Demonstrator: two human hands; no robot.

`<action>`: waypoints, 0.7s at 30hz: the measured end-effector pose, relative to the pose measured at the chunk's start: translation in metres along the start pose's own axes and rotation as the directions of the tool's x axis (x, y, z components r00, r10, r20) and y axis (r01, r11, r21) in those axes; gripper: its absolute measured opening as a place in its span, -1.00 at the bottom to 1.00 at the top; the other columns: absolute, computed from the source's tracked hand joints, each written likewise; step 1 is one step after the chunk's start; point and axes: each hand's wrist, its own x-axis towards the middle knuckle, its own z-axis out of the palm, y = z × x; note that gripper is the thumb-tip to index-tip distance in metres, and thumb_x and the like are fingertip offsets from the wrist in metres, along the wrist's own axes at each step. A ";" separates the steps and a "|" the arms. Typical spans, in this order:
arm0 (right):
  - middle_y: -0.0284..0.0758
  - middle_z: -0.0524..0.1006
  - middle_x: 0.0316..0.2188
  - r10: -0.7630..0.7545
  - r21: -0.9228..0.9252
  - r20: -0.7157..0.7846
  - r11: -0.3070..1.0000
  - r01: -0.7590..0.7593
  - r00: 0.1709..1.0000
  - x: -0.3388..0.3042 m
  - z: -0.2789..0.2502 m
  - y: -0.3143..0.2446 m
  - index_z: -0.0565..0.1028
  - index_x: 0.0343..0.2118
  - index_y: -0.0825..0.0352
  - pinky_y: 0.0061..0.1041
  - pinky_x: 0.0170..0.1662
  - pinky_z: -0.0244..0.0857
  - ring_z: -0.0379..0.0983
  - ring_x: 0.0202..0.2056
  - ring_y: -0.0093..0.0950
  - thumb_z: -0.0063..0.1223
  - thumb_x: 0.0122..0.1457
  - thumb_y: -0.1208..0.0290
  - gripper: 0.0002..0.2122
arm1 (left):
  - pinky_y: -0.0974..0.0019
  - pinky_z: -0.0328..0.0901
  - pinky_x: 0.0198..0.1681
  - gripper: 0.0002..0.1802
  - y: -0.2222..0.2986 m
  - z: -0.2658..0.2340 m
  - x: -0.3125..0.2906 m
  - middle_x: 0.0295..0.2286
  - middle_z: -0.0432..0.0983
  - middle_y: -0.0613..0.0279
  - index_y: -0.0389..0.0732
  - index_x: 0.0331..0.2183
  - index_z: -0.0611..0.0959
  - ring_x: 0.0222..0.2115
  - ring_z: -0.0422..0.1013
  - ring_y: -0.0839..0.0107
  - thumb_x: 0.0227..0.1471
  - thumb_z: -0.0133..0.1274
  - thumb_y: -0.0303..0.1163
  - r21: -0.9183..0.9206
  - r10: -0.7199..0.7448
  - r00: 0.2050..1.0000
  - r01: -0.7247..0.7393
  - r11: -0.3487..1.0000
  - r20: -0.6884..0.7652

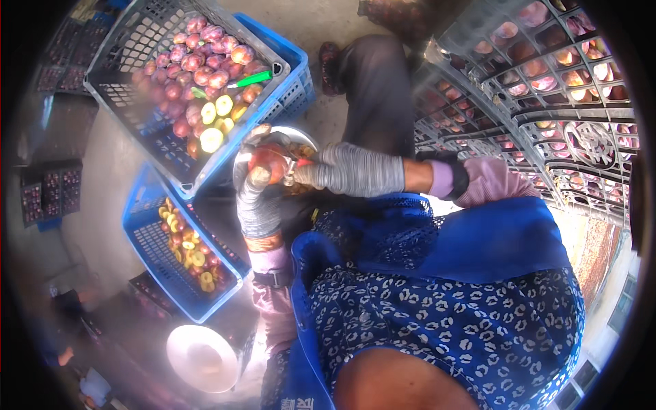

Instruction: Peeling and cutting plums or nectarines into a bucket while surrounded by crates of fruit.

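Observation:
Both my hands wear grey-striped gloves and meet above a pale bowl (311, 139) holding brownish bits. My left hand (255, 195) is closed around a reddish plum (268, 165). Against the plum's right side, my right hand (342, 169) grips a small red-handled tool (303, 162) with a pale metal end; its exact kind is mostly hidden by the fingers. Beyond my left hand stands a grey crate (189, 186) of whole purple-red plums (205, 58), with cut yellow halves (212, 140) at its near corner. A green-handled knife (254, 79) lies across those plums.
A blue basket (140, 236) with cut plum pieces (188, 239) sits to the left, and a white basin (203, 359) nearer me. Stacked dark crates (540, 130) of plums rise at the right. A person's leg (376, 85) is beyond my hands. Blue cloth covers my lap.

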 end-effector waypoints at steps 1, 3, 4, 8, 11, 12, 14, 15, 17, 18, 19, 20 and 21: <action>-0.21 0.44 -0.62 0.248 0.104 0.154 0.959 -0.265 0.957 0.002 -0.010 -0.015 0.45 -0.31 0.39 -0.42 -0.38 0.26 0.39 -0.51 -0.41 -0.17 0.20 0.05 -0.60 | 0.30 0.26 -0.10 -0.41 0.005 -0.002 0.000 -0.24 0.39 0.08 -0.35 -0.09 0.39 -0.23 0.36 0.29 -0.13 0.13 -0.21 0.142 0.045 0.995 -0.057 0.988 0.086; -0.19 0.46 -0.64 0.262 0.045 0.144 0.962 -0.271 0.954 0.000 -0.012 -0.025 0.50 -0.30 0.38 -0.47 -0.45 0.24 0.35 -0.56 -0.57 -0.18 0.24 0.11 -0.63 | 0.32 0.26 -0.11 -0.41 0.004 -0.003 0.007 -0.27 0.40 0.09 -0.35 -0.10 0.40 -0.27 0.36 0.31 -0.15 0.14 -0.20 0.270 0.055 0.982 -0.103 0.957 0.179; -0.18 0.46 -0.62 0.172 0.082 0.107 0.980 -0.181 0.979 -0.001 -0.009 -0.022 0.50 -0.30 0.38 -0.47 -0.44 0.24 0.36 -0.55 -0.56 -0.19 0.24 0.11 -0.62 | 0.33 0.26 -0.12 -0.41 0.002 -0.001 0.007 -0.29 0.40 0.10 -0.35 -0.11 0.40 -0.28 0.36 0.32 -0.15 0.14 -0.19 0.212 0.089 0.984 -0.121 0.970 0.155; -0.08 0.47 -0.57 -0.151 -0.022 -0.088 0.988 0.150 0.985 -0.005 0.022 0.013 0.46 -0.29 0.41 -0.40 -0.35 0.27 0.43 -0.46 -0.32 -0.23 0.24 0.09 -0.60 | 0.36 0.28 -0.25 -0.50 -0.017 0.014 0.011 -0.37 0.42 0.13 -0.36 -0.19 0.45 -0.35 0.37 0.36 -0.13 0.13 -0.22 0.034 0.168 0.986 -0.168 0.985 -0.009; -0.03 0.48 -0.53 0.074 0.177 -0.201 0.983 -0.038 0.977 -0.003 0.055 -0.001 0.43 -0.32 0.44 -0.31 -0.27 0.27 0.45 -0.38 -0.13 -0.31 0.24 0.04 -0.54 | 0.45 0.30 -0.39 -0.61 -0.015 0.013 -0.001 -0.44 0.44 0.18 -0.37 -0.27 0.49 -0.45 0.37 0.44 -0.13 0.13 -0.32 -0.097 0.178 0.974 -0.192 0.977 -0.138; -0.03 0.48 -0.52 0.104 0.181 -0.205 0.981 -0.066 0.973 -0.002 0.056 0.005 0.43 -0.31 0.44 -0.32 -0.27 0.27 0.45 -0.36 -0.14 -0.31 0.24 0.03 -0.53 | 0.38 0.31 -0.30 -0.55 -0.016 0.014 0.001 -0.35 0.44 0.14 -0.37 -0.21 0.47 -0.37 0.38 0.38 -0.11 0.12 -0.26 -0.078 0.133 0.973 -0.150 0.986 -0.188; -0.03 0.49 -0.48 -0.012 0.082 -0.167 0.996 0.026 0.986 -0.001 0.047 0.021 0.44 -0.29 0.43 -0.32 -0.26 0.27 0.46 -0.33 -0.16 -0.31 0.24 0.04 -0.54 | 0.29 0.33 -0.17 -0.49 -0.012 0.014 0.004 -0.25 0.43 0.08 -0.36 -0.13 0.44 -0.27 0.39 0.31 -0.07 0.11 -0.22 -0.038 0.083 0.991 -0.087 0.995 -0.108; -0.03 0.49 -0.46 -0.146 -0.012 -0.119 0.989 0.146 0.982 -0.001 0.030 0.037 0.44 -0.28 0.42 -0.32 -0.25 0.28 0.46 -0.31 -0.17 -0.30 0.24 0.04 -0.55 | 0.29 0.33 -0.17 -0.49 -0.016 0.007 0.010 -0.25 0.43 0.08 -0.36 -0.13 0.44 -0.27 0.39 0.31 -0.07 0.11 -0.22 -0.042 0.071 0.992 -0.076 0.996 -0.099; -0.06 0.48 -0.44 0.022 -0.021 0.078 1.000 -0.020 0.997 -0.004 -0.011 0.002 0.43 -0.25 0.35 -0.29 -0.28 0.29 0.44 -0.36 -0.16 -0.30 0.26 0.17 -0.66 | 0.29 0.32 -0.15 -0.49 -0.015 -0.010 0.013 -0.24 0.42 0.07 -0.36 -0.12 0.42 -0.26 0.39 0.29 -0.04 0.09 -0.22 0.150 0.089 0.995 -0.093 0.984 0.037; -0.06 0.48 -0.46 -0.053 -0.165 0.132 0.983 0.074 0.990 -0.004 -0.019 0.000 0.43 -0.26 0.35 -0.28 -0.32 0.29 0.44 -0.40 -0.15 -0.30 0.26 0.20 -0.68 | 0.29 0.31 -0.11 -0.51 -0.013 -0.017 0.011 -0.23 0.41 0.07 -0.36 -0.12 0.42 -0.25 0.39 0.27 -0.03 0.06 -0.23 0.241 0.076 0.996 -0.082 0.967 0.036; -0.06 0.48 -0.47 -0.118 -0.300 0.194 0.938 0.173 0.974 -0.003 -0.023 -0.002 0.42 -0.26 0.35 -0.26 -0.36 0.30 0.44 -0.44 -0.14 -0.31 0.26 0.23 -0.71 | 0.29 0.31 -0.11 -0.51 -0.015 -0.019 0.008 -0.23 0.41 0.07 -0.36 -0.12 0.42 -0.25 0.39 0.27 -0.03 0.06 -0.23 0.240 0.080 0.996 -0.085 0.967 0.030; -0.06 0.48 -0.47 -0.119 -0.299 0.201 0.938 0.176 0.972 -0.003 -0.022 -0.006 0.42 -0.26 0.35 -0.26 -0.36 0.30 0.44 -0.44 -0.14 -0.31 0.26 0.23 -0.71 | 0.31 0.31 -0.13 -0.53 -0.019 -0.019 0.004 -0.23 0.42 0.06 -0.35 -0.13 0.42 -0.26 0.39 0.28 -0.03 0.06 -0.24 0.377 0.137 0.990 -0.136 0.916 0.026; -0.04 0.47 -0.48 -0.085 -0.297 0.192 0.944 0.140 0.978 -0.001 -0.020 -0.009 0.42 -0.27 0.34 -0.25 -0.39 0.30 0.44 -0.46 -0.14 -0.30 0.26 0.26 -0.72 | 0.32 0.31 -0.15 -0.54 -0.022 -0.012 0.004 -0.24 0.42 0.06 -0.35 -0.14 0.42 -0.27 0.39 0.29 -0.03 0.05 -0.25 0.503 0.192 0.981 -0.182 0.845 0.032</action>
